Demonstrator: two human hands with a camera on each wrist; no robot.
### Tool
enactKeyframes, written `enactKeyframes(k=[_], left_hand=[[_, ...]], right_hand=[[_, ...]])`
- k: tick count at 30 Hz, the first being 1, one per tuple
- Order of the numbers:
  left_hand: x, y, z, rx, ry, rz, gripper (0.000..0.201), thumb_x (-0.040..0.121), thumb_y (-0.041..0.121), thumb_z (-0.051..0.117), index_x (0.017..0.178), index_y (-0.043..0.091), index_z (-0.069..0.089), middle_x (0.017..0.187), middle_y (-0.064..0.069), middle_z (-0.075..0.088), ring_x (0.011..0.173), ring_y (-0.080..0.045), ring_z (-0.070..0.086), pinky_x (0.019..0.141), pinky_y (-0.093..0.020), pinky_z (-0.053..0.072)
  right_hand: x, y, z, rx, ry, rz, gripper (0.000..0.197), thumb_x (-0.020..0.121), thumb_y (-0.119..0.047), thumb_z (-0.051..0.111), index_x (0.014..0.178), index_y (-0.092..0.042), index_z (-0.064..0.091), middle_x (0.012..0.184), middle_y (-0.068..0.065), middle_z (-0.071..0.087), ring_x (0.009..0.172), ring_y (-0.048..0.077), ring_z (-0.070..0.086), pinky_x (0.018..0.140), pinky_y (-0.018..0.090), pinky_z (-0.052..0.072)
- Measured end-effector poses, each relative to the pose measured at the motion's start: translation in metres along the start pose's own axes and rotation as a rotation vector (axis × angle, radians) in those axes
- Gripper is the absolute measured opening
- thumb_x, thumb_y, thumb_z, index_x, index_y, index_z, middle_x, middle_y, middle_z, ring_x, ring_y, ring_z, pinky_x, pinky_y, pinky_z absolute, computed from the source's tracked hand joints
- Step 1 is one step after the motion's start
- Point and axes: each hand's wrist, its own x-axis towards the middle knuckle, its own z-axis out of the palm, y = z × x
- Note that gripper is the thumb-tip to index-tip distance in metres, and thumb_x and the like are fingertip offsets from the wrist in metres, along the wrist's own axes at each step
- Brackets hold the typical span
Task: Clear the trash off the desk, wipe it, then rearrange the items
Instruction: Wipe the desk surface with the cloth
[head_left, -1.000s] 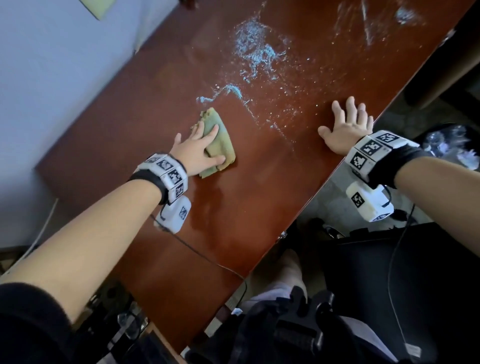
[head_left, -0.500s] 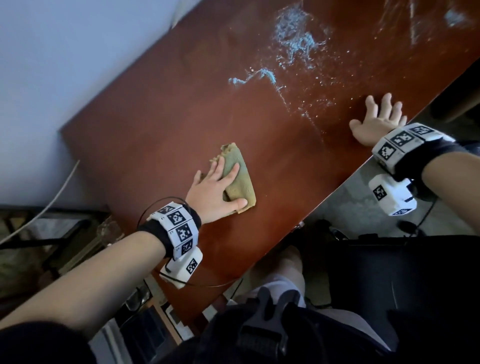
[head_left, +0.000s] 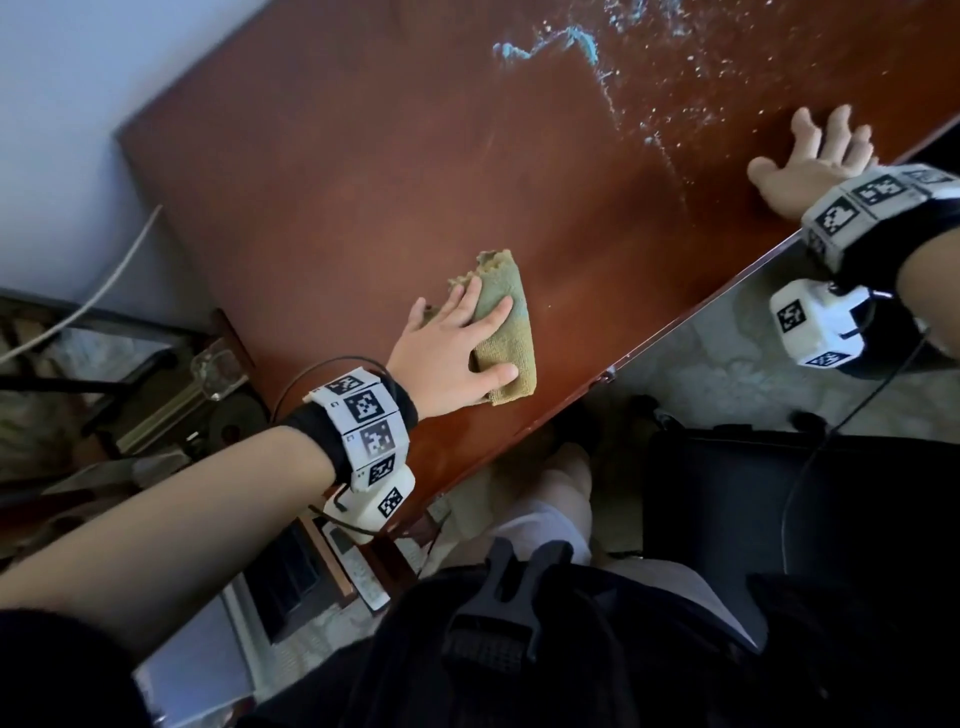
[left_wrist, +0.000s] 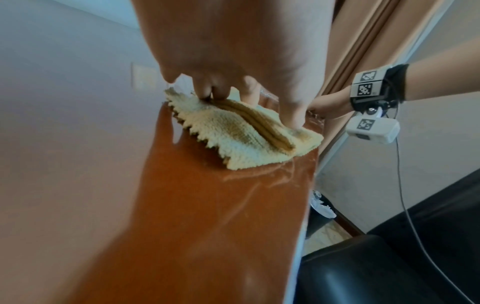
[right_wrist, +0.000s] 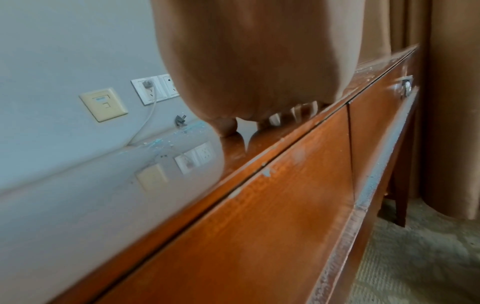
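From the head view, we see our left hand (head_left: 452, 358) lying flat on a folded green-yellow cloth (head_left: 506, 332), fingers straight and spread, thumb along the cloth's near end. The cloth sits on the red-brown desk (head_left: 337, 182), a little below the frame's centre and near the desk's front edge. Pale blue-white smears (head_left: 550, 44) and specks cover the desk at the upper right of the frame. Our right hand (head_left: 810, 156) rests flat on the desk at the right edge of the frame, fingers spread, holding nothing. Both wrists wear bands of black-and-white square markers; we find no readable writing on them.

In the left wrist view, our left hand (left_wrist: 233, 51) fills the top centre, its fingertips (left_wrist: 293, 119) pressing the cloth (left_wrist: 246, 135) onto the desk (left_wrist: 207, 216). The cloth's edge is zigzag-cut. Wet streaks shine on the desk just below it. The right hand (left_wrist: 327, 105) shows at mid-right, on the desk.

In the right wrist view, our right hand (right_wrist: 259, 61) presses flat on the glossy desk (right_wrist: 285, 195), fingers hidden behind the palm. At the left of the frame the wall carries a beige plate (right_wrist: 103, 104) and a white socket (right_wrist: 155, 88) with a cable plugged in. No text is legible.
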Motion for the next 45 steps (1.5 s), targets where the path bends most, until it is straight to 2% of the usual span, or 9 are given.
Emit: enactKeyframes(k=[6, 13, 17, 23, 36, 41, 45], left_hand=[[-0.014, 0.010, 0.014, 0.040, -0.013, -0.016, 0.080, 0.088, 0.065, 0.039, 0.150, 0.035, -0.001, 0.159, -0.005, -0.013, 0.147, -0.018, -0.008, 0.115, -0.045, -0.009], [0.010, 0.029, 0.000, 0.225, -0.012, -0.052, 0.085, 0.085, 0.074, 0.031, 0.151, 0.031, 0.000, 0.159, -0.012, -0.004, 0.147, -0.024, 0.003, 0.114, -0.053, -0.008], [0.031, 0.037, -0.012, 0.178, -0.013, -0.088, 0.084, 0.084, 0.074, 0.033, 0.151, 0.033, 0.004, 0.159, -0.011, -0.002, 0.147, -0.023, 0.004, 0.114, -0.056, -0.007], [0.066, 0.044, -0.030, 0.069, 0.064, -0.126, 0.081, 0.084, 0.072, 0.038, 0.151, 0.034, 0.011, 0.160, -0.008, 0.001, 0.147, -0.020, 0.003, 0.114, -0.057, -0.003], [0.145, 0.040, -0.092, 0.063, 0.094, -0.189, 0.082, 0.085, 0.072, 0.037, 0.151, 0.031, 0.011, 0.159, -0.011, 0.004, 0.147, -0.025, 0.007, 0.112, -0.061, 0.003], [0.142, 0.033, -0.090, 0.068, 0.092, -0.206, 0.080, 0.088, 0.070, 0.034, 0.151, 0.030, 0.008, 0.159, -0.010, 0.001, 0.147, -0.025, 0.006, 0.112, -0.059, 0.006], [0.138, 0.003, -0.092, 0.059, 0.097, -0.263, 0.078, 0.091, 0.065, 0.031, 0.152, 0.025, 0.003, 0.159, -0.015, -0.001, 0.147, -0.025, 0.004, 0.115, -0.051, 0.006]], right_hand=[[0.002, 0.000, 0.004, -0.008, 0.044, -0.006, 0.064, 0.097, -0.043, 0.031, 0.151, -0.025, 0.002, 0.159, 0.003, -0.011, 0.145, 0.027, -0.009, 0.117, 0.047, -0.001], [0.002, -0.002, 0.005, 0.003, 0.056, -0.002, 0.064, 0.096, -0.041, 0.031, 0.152, -0.024, 0.003, 0.159, 0.004, -0.011, 0.145, 0.027, -0.010, 0.117, 0.044, -0.003], [0.002, 0.000, 0.006, 0.004, 0.062, -0.016, 0.063, 0.097, -0.040, 0.030, 0.152, -0.022, 0.002, 0.158, 0.005, -0.012, 0.145, 0.028, -0.009, 0.117, 0.043, -0.003], [0.005, 0.004, 0.007, 0.013, 0.045, -0.033, 0.063, 0.098, -0.042, 0.028, 0.152, -0.023, 0.000, 0.158, 0.006, -0.014, 0.145, 0.028, -0.011, 0.117, 0.043, -0.005], [0.009, 0.004, 0.007, 0.016, 0.037, -0.020, 0.063, 0.099, -0.045, 0.028, 0.151, -0.026, 0.000, 0.158, 0.004, -0.015, 0.145, 0.027, -0.013, 0.118, 0.042, -0.006], [0.005, 0.005, 0.000, 0.058, 0.042, -0.033, 0.064, 0.097, -0.045, 0.036, 0.151, -0.027, 0.006, 0.159, 0.004, -0.009, 0.145, 0.027, -0.008, 0.118, 0.042, -0.002], [0.005, 0.010, -0.008, 0.116, 0.077, -0.057, 0.062, 0.094, -0.047, 0.041, 0.149, -0.027, 0.018, 0.158, 0.005, 0.006, 0.143, 0.030, 0.005, 0.117, 0.042, 0.008]])
